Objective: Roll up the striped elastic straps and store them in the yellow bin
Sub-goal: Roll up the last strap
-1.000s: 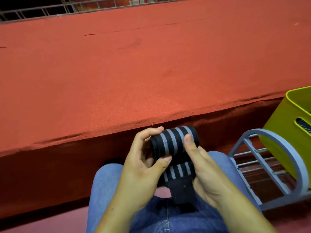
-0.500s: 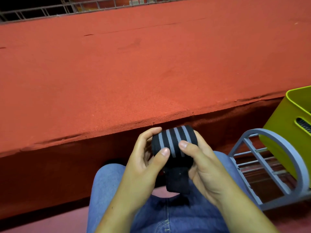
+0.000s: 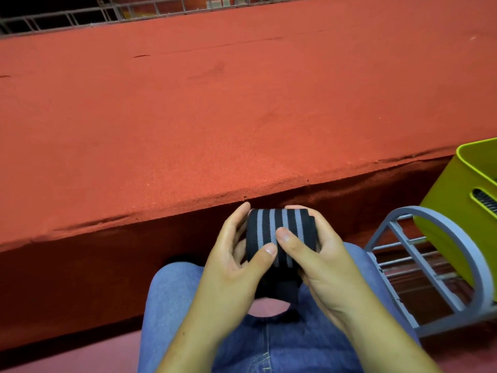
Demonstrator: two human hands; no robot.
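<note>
Head view, only view supplied.

1. Task item: we note one black elastic strap with grey lengthwise stripes [image 3: 279, 230], wound into a thick roll and held above the lap, approx. centre-low in frame. A short plain black tail end [image 3: 279, 290] hangs under the roll, between the wrists.

2. Left hand [image 3: 231, 265]: wrapped round the roll's left side, fingers curled behind it, thumb pad pressed on the near striped face. It grips the roll.

3. Right hand [image 3: 322, 265]: cups the roll's right side and back, fingers curled, thumb laid on the near face beside the left thumb; the thumb tips nearly touch. It also grips the roll.

4. Lime-yellow plastic bin with slotted handle opening [image 3: 454, 203]: at right edge of frame, partly cut off, well apart from the roll. Dark ribbed matter shows thru the slot; we cannot tell what it is.

5. Grey frame w/ curved bar and thin metal rods [image 3: 398, 239]: just beside the right knee, against the bin's near wall. We cannot tell whether the bin rests on it.

6. Surroundings: blue denim trousers [image 3: 172, 300] on the seated person; a broad red felt-like ledge [image 3: 215, 117] ahead; a metal railing [image 3: 67, 18] along the top edge.
</note>
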